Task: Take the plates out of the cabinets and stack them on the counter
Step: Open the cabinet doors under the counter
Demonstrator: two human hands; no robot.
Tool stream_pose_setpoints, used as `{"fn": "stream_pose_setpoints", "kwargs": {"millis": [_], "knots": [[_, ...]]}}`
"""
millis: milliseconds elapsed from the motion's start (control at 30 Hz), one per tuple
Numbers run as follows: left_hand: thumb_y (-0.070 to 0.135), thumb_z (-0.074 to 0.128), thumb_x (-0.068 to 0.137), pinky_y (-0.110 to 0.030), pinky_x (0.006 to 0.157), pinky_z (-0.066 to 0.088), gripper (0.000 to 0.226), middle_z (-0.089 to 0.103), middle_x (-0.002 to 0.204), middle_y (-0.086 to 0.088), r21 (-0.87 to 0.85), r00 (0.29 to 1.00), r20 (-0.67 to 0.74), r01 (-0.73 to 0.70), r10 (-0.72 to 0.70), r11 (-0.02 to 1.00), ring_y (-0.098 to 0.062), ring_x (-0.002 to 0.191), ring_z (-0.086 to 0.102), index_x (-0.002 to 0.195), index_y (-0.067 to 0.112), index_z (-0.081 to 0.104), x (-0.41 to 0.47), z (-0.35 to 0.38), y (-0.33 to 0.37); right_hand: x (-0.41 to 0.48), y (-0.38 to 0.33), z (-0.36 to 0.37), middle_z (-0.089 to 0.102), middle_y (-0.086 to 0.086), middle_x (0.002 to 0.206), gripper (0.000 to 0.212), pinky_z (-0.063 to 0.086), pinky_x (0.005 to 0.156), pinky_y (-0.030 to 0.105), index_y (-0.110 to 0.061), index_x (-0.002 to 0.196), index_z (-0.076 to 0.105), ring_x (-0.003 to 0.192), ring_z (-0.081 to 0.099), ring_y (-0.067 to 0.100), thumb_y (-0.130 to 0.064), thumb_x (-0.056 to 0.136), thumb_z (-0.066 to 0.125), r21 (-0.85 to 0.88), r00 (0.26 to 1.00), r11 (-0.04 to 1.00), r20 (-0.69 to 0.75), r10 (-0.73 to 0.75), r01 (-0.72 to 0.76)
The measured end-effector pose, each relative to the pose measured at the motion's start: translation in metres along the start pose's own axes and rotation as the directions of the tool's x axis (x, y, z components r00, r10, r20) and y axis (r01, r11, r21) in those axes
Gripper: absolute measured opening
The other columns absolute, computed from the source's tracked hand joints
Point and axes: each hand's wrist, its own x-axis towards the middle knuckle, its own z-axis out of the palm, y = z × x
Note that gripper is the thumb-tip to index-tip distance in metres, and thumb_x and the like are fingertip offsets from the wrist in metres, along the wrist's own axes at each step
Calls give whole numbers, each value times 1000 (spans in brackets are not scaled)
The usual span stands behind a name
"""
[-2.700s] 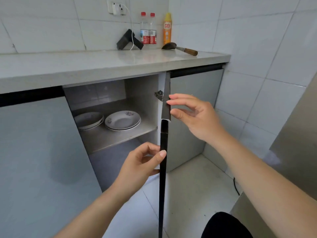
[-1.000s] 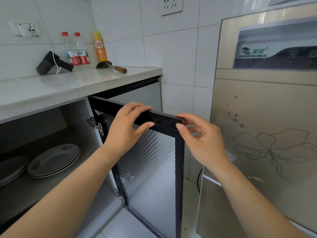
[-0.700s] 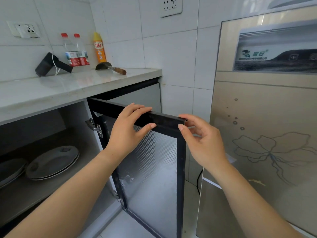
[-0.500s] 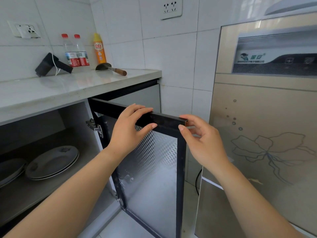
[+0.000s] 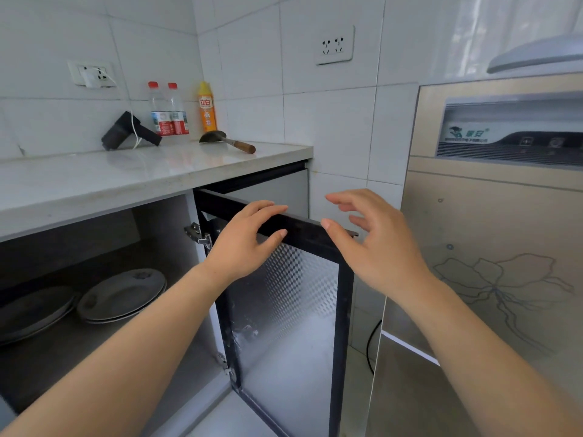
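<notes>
- Two plate stacks on the cabinet shelf (image 5: 56, 357), under the tabletop (image 5: 94, 181): near stack (image 5: 121, 293) toward the shelf's right side, far stack (image 5: 31, 310) at the left, cut by the frame edge. The stacks sit just beside each other; whether their rims touch, cannot tell.
- Cabinet door (image 5: 293, 310) swung wide open, hinged at the shelf's right wall; black frame, patterned silver panel.
- Left hand (image 5: 243, 244) laid over the door's top rail, fingers (image 5: 271, 208) draped on the top face, thumb pressed on the near face. Loose grip on the rail, nothing else in hand.
- Right hand (image 5: 375, 247) at the door's outer top corner, fingers spread wide, holding nothing. Thumb tip sits at the rail; contact uncertain. Other fingers clear of the door.
- Tabletop back edge, along the tiled wall: black device (image 5: 129, 132) with white cord, two clear bottles (image 5: 167, 110) with red caps, yellow bottle (image 5: 206, 105), dark ladle (image 5: 225, 141) with wooden handle lying flat near the right end.
- Gold appliance (image 5: 492, 247) with flower print stands right of the door.
- No plate on the tabletop yet.
</notes>
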Motion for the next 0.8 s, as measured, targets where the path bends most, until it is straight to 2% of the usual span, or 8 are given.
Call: {"fn": "stream_pose_setpoints", "kwargs": {"millis": [133,267,367,567,700,800], "knots": [[39,53,90,-16,99,26,45,45,139,7,67,998,17,65,-66,996,-7,127,40,134,32,44,-22,-20,-12,2,-16,21,59,-13,107,28,50,89,23,-24,114,61,101,55,1,-28,86,63,85,998,996,59,-13,8],[40,52,91,-19,102,31,45,45,138,10,169,988,41,141,-150,975,-7,126,41,134,34,44,-63,-52,-36,-1,-25,65,58,-17,108,28,50,88,23,-28,113,61,101,55,-1,-28,86,64,160,984,987,179,-23,-6],[37,54,90,-12,98,26,44,47,136,10,267,977,43,189,-208,945,-4,125,38,133,31,46,-104,-83,-59,-5,-36,107,59,-19,108,25,51,85,23,-27,110,62,101,56,-1,-25,85,65,279,963,960,266,-51,-26],[39,53,90,-26,106,36,45,44,138,11,401,894,-40,423,-446,812,-9,129,39,134,35,44,-187,-152,-94,-13,-82,191,60,-18,109,26,53,84,24,-29,109,62,99,57,0,-24,84,65,458,894,888,415,-170,-44],[39,51,91,-27,106,33,46,41,142,9,482,832,-89,517,-548,707,-13,131,38,136,35,41,-231,-189,-102,-18,-114,238,59,-19,109,26,53,83,23,-30,111,61,100,57,0,-27,85,64,516,835,856,487,-257,-37],[39,49,92,-33,108,35,47,40,143,7,510,780,-123,580,-613,635,-16,131,38,137,36,38,-259,-212,-109,-21,-133,268,61,-13,108,29,53,83,23,-26,114,60,99,58,2,-26,85,64,537,802,842,525,-285,-53]]}}
